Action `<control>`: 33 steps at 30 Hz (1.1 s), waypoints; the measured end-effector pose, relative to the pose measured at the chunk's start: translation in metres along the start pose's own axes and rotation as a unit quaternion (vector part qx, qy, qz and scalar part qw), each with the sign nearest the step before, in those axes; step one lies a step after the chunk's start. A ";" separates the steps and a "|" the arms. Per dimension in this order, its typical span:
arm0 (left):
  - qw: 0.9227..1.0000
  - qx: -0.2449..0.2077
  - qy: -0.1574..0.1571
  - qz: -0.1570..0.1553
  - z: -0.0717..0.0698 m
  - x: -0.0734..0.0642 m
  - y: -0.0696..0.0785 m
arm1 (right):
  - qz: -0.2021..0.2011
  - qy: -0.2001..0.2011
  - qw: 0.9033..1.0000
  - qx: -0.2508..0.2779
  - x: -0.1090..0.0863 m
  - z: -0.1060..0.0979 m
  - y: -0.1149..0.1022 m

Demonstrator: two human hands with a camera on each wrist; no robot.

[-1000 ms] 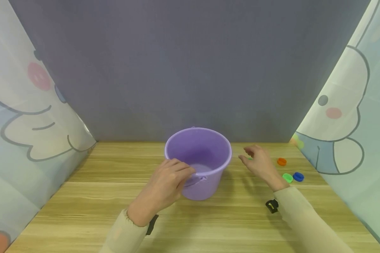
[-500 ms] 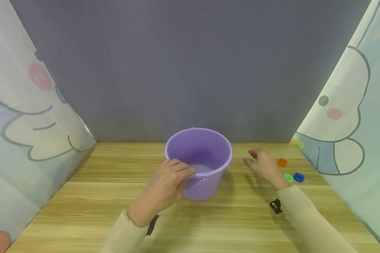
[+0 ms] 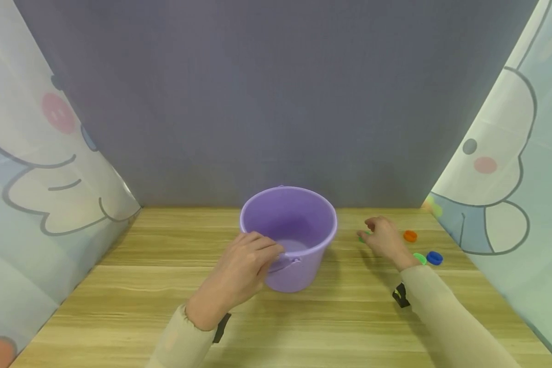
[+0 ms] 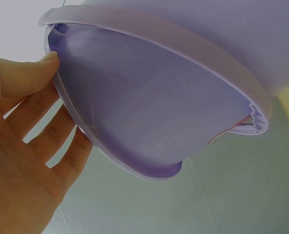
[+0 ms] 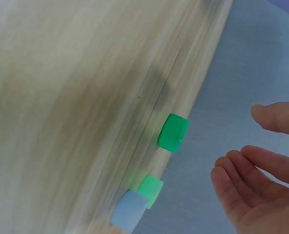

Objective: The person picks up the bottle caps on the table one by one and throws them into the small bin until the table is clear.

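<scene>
A purple plastic bucket (image 3: 289,273) stands upright near the middle of the wooden table. My left hand (image 3: 241,271) grips its rim at the near left, thumb against the rim in the left wrist view (image 4: 30,78). Right of the bucket, my right hand (image 3: 385,241) hovers with thumb and fingers apart and loosely bent. A green bottle cap (image 3: 364,236) shows just by its thumb. In the right wrist view this green cap (image 5: 173,132) sits on the table, with a gap to the fingers (image 5: 232,183), and nothing lies in the hand.
Further right are an orange cap (image 3: 410,236), a light green cap (image 3: 420,259) partly behind the right wrist, and a blue cap (image 3: 434,258). A grey panel (image 3: 276,102) closes off the back. Printed cloths hang at both sides.
My right hand has shifted right and slightly toward me, showing more of the green cap. The left hand and the bucket have stayed in place.
</scene>
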State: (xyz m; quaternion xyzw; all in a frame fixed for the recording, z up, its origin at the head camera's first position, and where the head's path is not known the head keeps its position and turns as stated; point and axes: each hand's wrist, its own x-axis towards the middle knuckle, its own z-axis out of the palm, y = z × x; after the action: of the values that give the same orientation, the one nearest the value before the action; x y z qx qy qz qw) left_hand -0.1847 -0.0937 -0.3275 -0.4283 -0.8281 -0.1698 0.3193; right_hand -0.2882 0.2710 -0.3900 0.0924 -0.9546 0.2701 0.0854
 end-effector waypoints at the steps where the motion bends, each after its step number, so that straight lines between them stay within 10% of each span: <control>1: 1.000 0.000 0.000 0.000 0.000 0.000 0.000 | 0.000 -0.002 1.000 0.000 0.001 0.000 0.001; 33: 1.000 0.001 0.001 0.000 0.001 0.001 0.001 | 0.060 -0.083 0.993 -0.067 0.019 0.015 0.025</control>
State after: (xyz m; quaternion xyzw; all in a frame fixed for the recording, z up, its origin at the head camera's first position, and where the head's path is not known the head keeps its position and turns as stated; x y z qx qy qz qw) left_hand -0.1848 -0.0922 -0.3278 -0.4280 -0.8280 -0.1691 0.3204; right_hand -0.3135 0.2814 -0.4105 0.0513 -0.9782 0.2014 -0.0039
